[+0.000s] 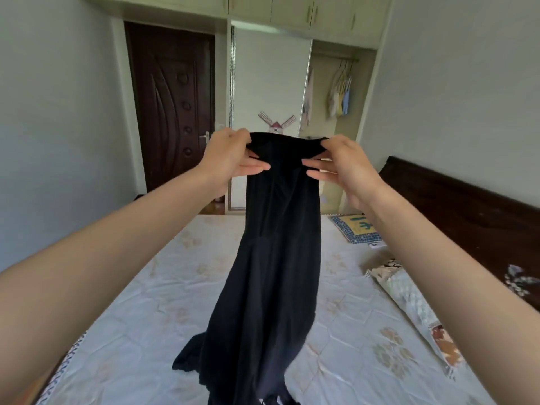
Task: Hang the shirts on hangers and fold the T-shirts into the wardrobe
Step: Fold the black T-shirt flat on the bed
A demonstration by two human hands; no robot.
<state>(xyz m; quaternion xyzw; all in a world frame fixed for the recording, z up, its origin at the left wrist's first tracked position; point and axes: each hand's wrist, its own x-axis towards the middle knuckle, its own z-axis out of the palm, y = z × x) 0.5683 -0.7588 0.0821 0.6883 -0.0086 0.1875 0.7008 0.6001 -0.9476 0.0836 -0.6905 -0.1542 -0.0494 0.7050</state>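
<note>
I see a long black soft-fabric garment (274,258) held up in the air over the bed, its top edge stretched between my two hands and its length hanging straight down, the lower hem bunching near the bottom of the view. My left hand (230,156) pinches the top left corner between thumb and curled fingers, with two lower fingers (254,168) lying straight against the cloth. My right hand (344,162) pinches the top right corner the same way, its lower fingers stretched toward the fabric. Beneath the garment lies the pale quilted bedspread with faded floral print (131,317). To the right on it rest a patterned pillow in white and brown (409,299) and, further off, a blue-and-yellow checked cushion (359,228), both beside the dark wooden headboard (467,211). Beyond the bed stands the cream built-in wardrobe (271,83), its right section open with pale clothes on hangers (340,92). Left of it is a dark brown carved door (172,106).
</note>
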